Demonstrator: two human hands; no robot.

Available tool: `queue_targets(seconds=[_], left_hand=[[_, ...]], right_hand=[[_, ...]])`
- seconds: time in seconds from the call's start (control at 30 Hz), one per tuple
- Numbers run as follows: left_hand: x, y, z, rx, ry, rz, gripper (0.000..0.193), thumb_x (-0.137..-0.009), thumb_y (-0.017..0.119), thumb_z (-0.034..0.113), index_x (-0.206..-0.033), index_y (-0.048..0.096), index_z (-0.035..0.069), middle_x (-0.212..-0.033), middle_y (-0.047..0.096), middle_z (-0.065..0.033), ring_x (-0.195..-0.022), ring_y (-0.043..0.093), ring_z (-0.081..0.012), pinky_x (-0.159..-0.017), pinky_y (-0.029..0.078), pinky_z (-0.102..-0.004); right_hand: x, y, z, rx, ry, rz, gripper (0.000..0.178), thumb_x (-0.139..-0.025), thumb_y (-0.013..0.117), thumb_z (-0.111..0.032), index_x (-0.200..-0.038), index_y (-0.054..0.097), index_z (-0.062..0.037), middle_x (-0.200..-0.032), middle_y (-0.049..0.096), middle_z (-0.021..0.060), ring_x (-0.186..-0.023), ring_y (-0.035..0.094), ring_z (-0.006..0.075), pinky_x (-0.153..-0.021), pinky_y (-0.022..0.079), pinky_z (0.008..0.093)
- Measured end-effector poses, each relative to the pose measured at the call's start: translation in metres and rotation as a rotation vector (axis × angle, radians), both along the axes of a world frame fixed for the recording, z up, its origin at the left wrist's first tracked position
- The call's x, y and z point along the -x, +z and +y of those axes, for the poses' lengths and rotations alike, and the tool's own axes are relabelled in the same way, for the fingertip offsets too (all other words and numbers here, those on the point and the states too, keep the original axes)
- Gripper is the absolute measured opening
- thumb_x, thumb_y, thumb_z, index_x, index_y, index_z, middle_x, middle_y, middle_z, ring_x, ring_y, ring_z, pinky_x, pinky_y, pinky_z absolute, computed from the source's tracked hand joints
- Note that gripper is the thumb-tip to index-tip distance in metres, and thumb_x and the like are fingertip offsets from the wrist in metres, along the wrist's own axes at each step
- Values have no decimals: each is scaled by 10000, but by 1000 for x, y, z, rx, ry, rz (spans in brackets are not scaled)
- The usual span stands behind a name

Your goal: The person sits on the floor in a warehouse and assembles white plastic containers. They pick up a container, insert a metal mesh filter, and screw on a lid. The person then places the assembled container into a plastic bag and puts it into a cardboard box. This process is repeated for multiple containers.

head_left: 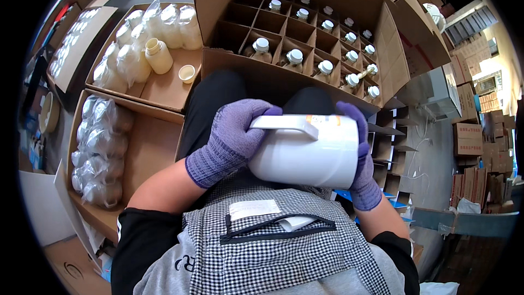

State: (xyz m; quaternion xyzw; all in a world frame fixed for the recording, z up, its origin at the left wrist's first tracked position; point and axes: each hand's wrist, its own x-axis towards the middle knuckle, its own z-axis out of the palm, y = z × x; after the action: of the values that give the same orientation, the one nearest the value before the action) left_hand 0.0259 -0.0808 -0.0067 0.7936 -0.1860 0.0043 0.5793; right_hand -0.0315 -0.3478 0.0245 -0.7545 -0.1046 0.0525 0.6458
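Observation:
Across my lap lies a white handled jug (311,153) on its side, with its handle upward and a small orange-and-white label near the handle. My left hand (244,130), in a purple knit glove, is closed round the jug's left end, beside the handle. At the other end, my right hand (360,153), gloved alike, presses against the jug with its fingers and palm; part of it is behind the jug. Just beyond my knees stands a divided carton (256,54) of several bottles with white caps (295,56).
To my left, one open carton (139,100) holds bagged cream containers, an uncapped cream bottle (158,56) and a small cream cup (186,74). A nearer carton (155,147) holds plastic-wrapped containers (106,139). Cardboard dividers (390,136) stand at my right. Stacked boxes (469,139) are farther right.

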Motion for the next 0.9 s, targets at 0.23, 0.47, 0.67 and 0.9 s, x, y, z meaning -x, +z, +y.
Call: queue_targets(seconds=[0.23, 0.47, 0.67, 0.9], left_hand=[[-48, -38, -7, 49, -301, 376, 304, -985, 616, 278, -1069, 728, 8, -949, 745, -124, -873, 726, -210, -822, 572, -320], [-40, -86, -2, 1, -171, 432, 313, -996, 590, 277, -1081, 722, 7, -960, 746, -126, -888, 718, -215, -833, 560, -327], [-75, -97, -6, 13, -133, 509, 329, -1006, 579, 296, -1123, 715, 20, -1012, 740, -122, -959, 706, -200, -891, 548, -341], [-83, -91, -7, 309, -195, 665, 381, -1016, 568, 346, -1142, 710, 15, -1018, 744, -119, -957, 711, -196, -903, 554, -339]], right_hand=[[7, 34, -1, 635, 293, -562, 1281, -642, 750, -834, -1610, 289, -132, -1628, 240, 275, -1489, 220, 523, -1203, 194, 628], [-17, -15, -12, 510, 168, -286, 1112, -682, 862, -566, -1574, 370, -122, -1630, 279, 207, -1504, 283, 411, -1232, 221, 530], [-209, -69, -154, 1170, -438, -537, 577, -865, 675, -159, -1423, 540, -95, -1470, 509, 165, -1377, 454, 376, -1159, 373, 494], [-276, -108, -223, 1817, -160, -23, 474, -872, 627, -220, -1345, 606, -214, -1398, 569, 117, -1319, 510, 348, -1050, 458, 511]])
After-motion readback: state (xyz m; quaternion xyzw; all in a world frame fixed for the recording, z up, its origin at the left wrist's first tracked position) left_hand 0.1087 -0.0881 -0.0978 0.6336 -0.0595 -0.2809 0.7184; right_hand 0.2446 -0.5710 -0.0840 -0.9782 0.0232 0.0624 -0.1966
